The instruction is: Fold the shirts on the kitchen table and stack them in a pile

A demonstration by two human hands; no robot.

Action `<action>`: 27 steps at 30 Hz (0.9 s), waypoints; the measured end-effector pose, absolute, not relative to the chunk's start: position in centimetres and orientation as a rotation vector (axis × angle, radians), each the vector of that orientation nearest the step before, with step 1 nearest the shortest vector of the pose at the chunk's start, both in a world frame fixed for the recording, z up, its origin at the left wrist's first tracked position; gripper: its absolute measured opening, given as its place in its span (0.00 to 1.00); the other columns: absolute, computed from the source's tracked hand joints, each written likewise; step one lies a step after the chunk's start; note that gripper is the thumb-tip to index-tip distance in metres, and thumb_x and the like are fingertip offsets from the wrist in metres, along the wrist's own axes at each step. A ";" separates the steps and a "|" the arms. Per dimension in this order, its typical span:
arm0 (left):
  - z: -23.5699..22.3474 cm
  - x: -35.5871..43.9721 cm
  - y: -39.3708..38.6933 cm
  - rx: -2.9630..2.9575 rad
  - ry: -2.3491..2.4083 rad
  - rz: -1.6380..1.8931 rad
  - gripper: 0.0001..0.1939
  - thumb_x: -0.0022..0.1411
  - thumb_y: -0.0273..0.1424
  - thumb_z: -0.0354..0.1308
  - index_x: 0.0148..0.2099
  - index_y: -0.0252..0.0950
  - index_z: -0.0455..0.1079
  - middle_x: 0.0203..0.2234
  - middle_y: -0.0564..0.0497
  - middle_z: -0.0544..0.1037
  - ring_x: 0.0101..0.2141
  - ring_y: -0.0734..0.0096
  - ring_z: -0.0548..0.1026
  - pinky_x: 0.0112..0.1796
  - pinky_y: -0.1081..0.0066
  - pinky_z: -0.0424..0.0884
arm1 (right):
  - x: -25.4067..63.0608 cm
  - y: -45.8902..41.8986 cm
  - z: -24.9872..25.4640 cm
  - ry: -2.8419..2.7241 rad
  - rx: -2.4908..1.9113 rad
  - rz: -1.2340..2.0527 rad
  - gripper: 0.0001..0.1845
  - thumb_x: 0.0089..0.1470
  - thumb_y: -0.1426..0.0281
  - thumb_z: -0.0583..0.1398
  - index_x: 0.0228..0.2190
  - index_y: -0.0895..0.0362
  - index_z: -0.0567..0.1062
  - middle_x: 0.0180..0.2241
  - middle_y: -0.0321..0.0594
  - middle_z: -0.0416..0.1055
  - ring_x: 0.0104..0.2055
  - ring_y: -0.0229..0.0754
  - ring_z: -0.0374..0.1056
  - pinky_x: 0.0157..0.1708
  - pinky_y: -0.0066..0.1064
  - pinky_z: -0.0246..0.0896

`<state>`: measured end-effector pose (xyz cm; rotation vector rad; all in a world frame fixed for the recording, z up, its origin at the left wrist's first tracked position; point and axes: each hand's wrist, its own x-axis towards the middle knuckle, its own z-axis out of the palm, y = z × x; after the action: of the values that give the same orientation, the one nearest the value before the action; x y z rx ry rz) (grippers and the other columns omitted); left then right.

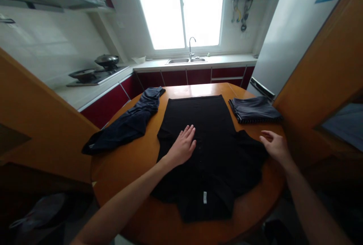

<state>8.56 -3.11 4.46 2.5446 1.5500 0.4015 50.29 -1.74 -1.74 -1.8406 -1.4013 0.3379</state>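
A black shirt lies spread out on the wooden table, its collar end and a small white label toward me. My left hand rests flat on the middle of the shirt, fingers stretched out. Beside the sleeve on the right, my right hand hovers at the sleeve's edge with thumb and fingers apart. Nothing shows between those fingers, and whether they touch the cloth is hard to see.
Dark blue trousers lie in a long heap along the table's left side. A folded stack of grey clothing sits at the right rear. Behind are a sink, a stove with pans and a fridge.
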 end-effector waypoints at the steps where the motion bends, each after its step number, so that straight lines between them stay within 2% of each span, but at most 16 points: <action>1: 4.7 10.1 -2.9 2.565 1.473 0.380 0.29 0.73 0.36 0.40 0.72 0.33 0.49 0.71 0.43 0.50 0.70 0.62 0.44 0.66 0.55 0.49 | 51.4 -2.0 -2.2 -1.381 -1.901 0.317 0.21 0.50 0.63 0.61 0.44 0.60 0.79 0.43 0.53 0.79 0.44 0.53 0.76 0.46 0.42 0.70; 7: 4.3 18.8 -1.7 2.633 1.037 0.244 0.31 0.72 0.40 0.44 0.72 0.34 0.49 0.71 0.42 0.49 0.70 0.57 0.43 0.66 0.53 0.48 | 52.7 -3.1 -3.5 -1.479 -2.027 0.309 0.22 0.50 0.62 0.62 0.43 0.62 0.79 0.39 0.53 0.80 0.40 0.53 0.76 0.42 0.40 0.70; 11: 2.8 22.1 -1.1 2.667 0.902 0.239 0.33 0.72 0.44 0.44 0.73 0.34 0.48 0.71 0.43 0.49 0.70 0.55 0.44 0.66 0.52 0.47 | 52.1 -3.0 -3.2 -1.538 -2.032 0.268 0.22 0.52 0.60 0.62 0.43 0.62 0.79 0.40 0.54 0.79 0.41 0.53 0.76 0.44 0.40 0.69; 16: 0.6 22.8 -1.4 2.728 0.851 0.273 0.33 0.73 0.47 0.41 0.73 0.36 0.49 0.71 0.44 0.50 0.70 0.57 0.44 0.66 0.51 0.46 | 51.9 -3.1 -2.9 -1.489 -2.013 0.372 0.23 0.54 0.57 0.61 0.43 0.61 0.79 0.39 0.52 0.80 0.41 0.51 0.76 0.42 0.39 0.68; 27: -1.0 22.4 -1.9 2.800 0.849 0.313 0.31 0.74 0.46 0.39 0.73 0.37 0.49 0.71 0.46 0.51 0.70 0.60 0.45 0.67 0.55 0.43 | 52.1 -3.3 -3.5 -1.344 -1.787 0.733 0.17 0.44 0.58 0.68 0.33 0.58 0.81 0.33 0.48 0.81 0.36 0.51 0.78 0.36 0.37 0.72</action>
<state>22.37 -1.89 -0.97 2.7997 0.8490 0.3125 52.07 -3.34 -3.49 -1.7873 -1.3436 0.7331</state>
